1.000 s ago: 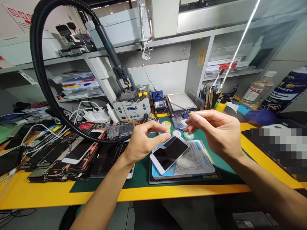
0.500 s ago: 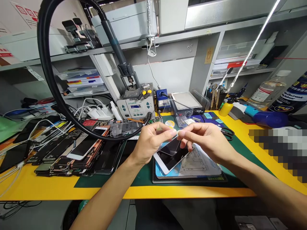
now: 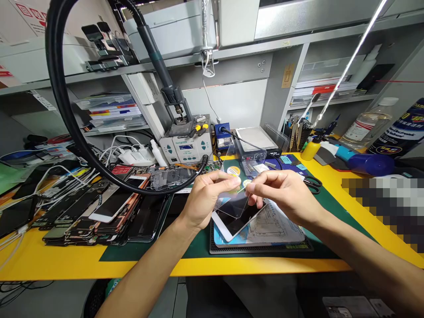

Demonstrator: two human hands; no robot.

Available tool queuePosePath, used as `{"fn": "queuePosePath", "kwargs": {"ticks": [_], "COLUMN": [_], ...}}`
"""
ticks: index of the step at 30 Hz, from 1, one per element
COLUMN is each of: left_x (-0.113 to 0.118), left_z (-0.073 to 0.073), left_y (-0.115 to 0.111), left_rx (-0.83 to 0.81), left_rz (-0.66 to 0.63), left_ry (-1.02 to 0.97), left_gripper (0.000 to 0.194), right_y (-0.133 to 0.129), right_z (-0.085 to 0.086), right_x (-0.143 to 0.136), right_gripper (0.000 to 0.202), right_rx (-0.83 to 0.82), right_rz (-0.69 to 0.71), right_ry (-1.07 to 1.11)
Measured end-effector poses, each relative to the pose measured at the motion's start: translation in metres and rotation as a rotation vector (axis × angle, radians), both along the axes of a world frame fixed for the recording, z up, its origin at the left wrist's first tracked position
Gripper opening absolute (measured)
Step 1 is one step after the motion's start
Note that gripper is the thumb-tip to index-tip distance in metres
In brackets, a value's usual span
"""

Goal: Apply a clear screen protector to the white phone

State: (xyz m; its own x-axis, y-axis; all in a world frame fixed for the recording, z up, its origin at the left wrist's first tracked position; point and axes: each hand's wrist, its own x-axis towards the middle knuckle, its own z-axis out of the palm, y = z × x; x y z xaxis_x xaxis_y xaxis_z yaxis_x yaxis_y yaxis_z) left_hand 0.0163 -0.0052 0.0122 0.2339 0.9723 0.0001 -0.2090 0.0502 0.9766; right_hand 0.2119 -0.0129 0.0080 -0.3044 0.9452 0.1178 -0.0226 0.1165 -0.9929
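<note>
A clear glass screen protector (image 3: 233, 205) hangs tilted between my hands, above a white-framed phone (image 3: 228, 227) with a dark screen. My left hand (image 3: 207, 196) pinches its upper left part between thumb and fingers. At the upper right edge, my right hand (image 3: 281, 190) has thumb and index finger closed on it; the exact contact is partly hidden. The phone rests face up on a blue and white box (image 3: 274, 227), which sits on a dark perforated pad (image 3: 261, 250). Two round stickers show just beyond my fingertips.
Stacked phones and phone parts (image 3: 82, 212) crowd the left side beneath a looping black hose (image 3: 59, 101). A hot-air station (image 3: 185, 148) stands at the back. Scissors (image 3: 313, 184), a yellow bottle (image 3: 310, 150) and a blue cylinder (image 3: 371, 163) are to the right.
My fingertips have moved slightly apart, and the screen protector is tilted more upright, its lower corner lower over the phone. A second round sticker now shows between my hands.
</note>
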Motion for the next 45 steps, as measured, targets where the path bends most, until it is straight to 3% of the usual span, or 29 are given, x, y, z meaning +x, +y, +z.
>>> {"fn": "queuePosePath", "kwargs": {"ticks": [7, 17, 26, 31, 37, 42, 45], "left_x": [-0.006, -0.011, -0.013, -0.014, -0.017, -0.019, -0.021], "left_z": [0.001, -0.001, 0.002, -0.001, -0.011, -0.016, -0.017], "left_y": [0.005, 0.005, 0.006, 0.013, 0.022, 0.019, 0.019], "left_rx": [0.05, 0.185, 0.178, 0.193, 0.552, 1.212, 1.437], "left_rz": [-0.009, -0.13, -0.167, -0.075, 0.338, 0.445, 0.447], "left_ry": [0.01, 0.052, 0.085, 0.106, 0.339, 0.743, 0.799], "left_gripper": [0.018, 0.03, 0.038, 0.047, 0.031, 0.045, 0.048], "right_y": [0.002, 0.004, 0.007, 0.009, 0.01, 0.012, 0.013], "right_z": [0.003, 0.007, 0.005, 0.009, 0.009, 0.008, 0.009], "right_x": [0.002, 0.003, 0.004, 0.007, 0.009, 0.01, 0.011], "right_gripper": [0.029, 0.023, 0.02, 0.014, 0.015, 0.013, 0.013], "right_rx": [-0.008, -0.066, -0.173, -0.189, -0.232, -0.288, -0.317], "right_rz": [0.003, -0.004, 0.04, 0.037, 0.048, 0.111, 0.149], "right_ry": [0.027, 0.081, 0.149, 0.204, 0.265, 0.29, 0.283]}}
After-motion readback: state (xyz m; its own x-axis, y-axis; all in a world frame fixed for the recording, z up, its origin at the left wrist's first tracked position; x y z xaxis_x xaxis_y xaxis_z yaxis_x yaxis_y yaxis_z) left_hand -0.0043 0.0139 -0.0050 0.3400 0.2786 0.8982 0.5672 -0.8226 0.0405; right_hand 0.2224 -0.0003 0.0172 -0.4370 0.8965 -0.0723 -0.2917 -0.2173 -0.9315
